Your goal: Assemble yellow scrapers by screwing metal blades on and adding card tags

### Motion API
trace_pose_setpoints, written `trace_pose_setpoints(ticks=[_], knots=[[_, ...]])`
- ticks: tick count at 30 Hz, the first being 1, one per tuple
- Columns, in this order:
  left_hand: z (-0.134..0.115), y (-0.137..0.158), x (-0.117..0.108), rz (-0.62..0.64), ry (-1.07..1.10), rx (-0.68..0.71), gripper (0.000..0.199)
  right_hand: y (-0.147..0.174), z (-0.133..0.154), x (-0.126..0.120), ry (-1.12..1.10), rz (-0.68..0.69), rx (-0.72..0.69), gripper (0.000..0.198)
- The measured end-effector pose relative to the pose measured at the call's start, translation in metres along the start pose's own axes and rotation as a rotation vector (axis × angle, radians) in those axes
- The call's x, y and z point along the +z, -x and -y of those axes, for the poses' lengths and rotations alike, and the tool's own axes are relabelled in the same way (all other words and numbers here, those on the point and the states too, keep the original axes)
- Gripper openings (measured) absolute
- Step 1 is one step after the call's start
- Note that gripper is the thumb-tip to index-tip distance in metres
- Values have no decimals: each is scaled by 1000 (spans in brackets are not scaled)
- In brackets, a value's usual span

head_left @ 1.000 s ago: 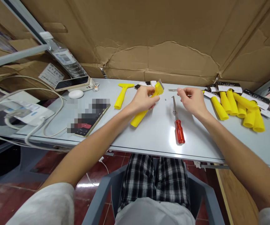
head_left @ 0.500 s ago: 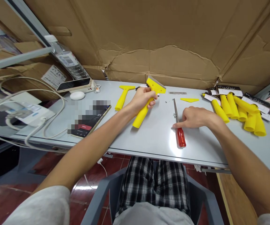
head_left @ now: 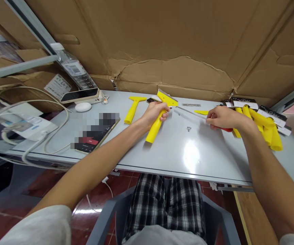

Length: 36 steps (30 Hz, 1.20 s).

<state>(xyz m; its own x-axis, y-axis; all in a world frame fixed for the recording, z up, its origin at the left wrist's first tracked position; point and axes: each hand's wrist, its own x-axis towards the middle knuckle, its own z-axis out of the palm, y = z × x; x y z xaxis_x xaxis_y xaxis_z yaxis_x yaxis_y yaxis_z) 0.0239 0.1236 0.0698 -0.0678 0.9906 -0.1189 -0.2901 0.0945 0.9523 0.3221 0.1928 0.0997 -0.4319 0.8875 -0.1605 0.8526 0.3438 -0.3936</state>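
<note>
My left hand [head_left: 157,114] is wrapped round the yellow handle of a scraper [head_left: 153,132], whose head with a metal blade edge points up and away from me. In my right hand [head_left: 221,119] is a screwdriver [head_left: 191,111]; its red handle is mostly covered by my fingers. The shaft reaches left, with the tip close to the scraper head; whether they touch I cannot tell. Small screws [head_left: 188,129] lie in a little pile on the table. Behind the shaft are a loose blade [head_left: 191,105] and a flat yellow piece [head_left: 200,112].
Another yellow scraper body [head_left: 131,110] lies left of my left hand. Several yellow handles [head_left: 266,132] with black-and-white cards are heaped at the right. A phone [head_left: 97,134], white cables [head_left: 45,136] and a water bottle [head_left: 77,69] occupy the left. A cardboard wall [head_left: 175,41] borders the back.
My right hand has picked up the screwdriver from the table and turned it sideways, tip toward the scraper. My left hand still holds the scraper in nearly the same place.
</note>
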Motion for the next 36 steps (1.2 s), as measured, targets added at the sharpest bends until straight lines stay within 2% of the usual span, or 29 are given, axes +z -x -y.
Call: trace_pose_setpoints(ticks=[3, 8, 12, 14, 19, 26, 36], knots=[[3, 0, 2, -2, 41, -39, 16, -1, -13, -17, 45, 85, 59, 28], [4, -1, 2, 29, 123, -74, 15, 4, -45, -27, 74, -79, -16, 29], [4, 1, 2, 99, 231, -119, 15, 10, -64, -13, -128, -196, -33, 39], [6, 5, 5, 137, 268, -155, 15, 12, -66, -3, -187, -236, -66, 42], [10, 13, 12, 200, 314, -264, 13, 13, -59, 11, -145, -316, -132, 41], [8, 19, 19, 180, 346, -309, 11, 15, -59, 14, -80, -317, -162, 39], [7, 20, 20, 174, 353, -289, 17, 15, -53, 14, -44, -384, -161, 38]])
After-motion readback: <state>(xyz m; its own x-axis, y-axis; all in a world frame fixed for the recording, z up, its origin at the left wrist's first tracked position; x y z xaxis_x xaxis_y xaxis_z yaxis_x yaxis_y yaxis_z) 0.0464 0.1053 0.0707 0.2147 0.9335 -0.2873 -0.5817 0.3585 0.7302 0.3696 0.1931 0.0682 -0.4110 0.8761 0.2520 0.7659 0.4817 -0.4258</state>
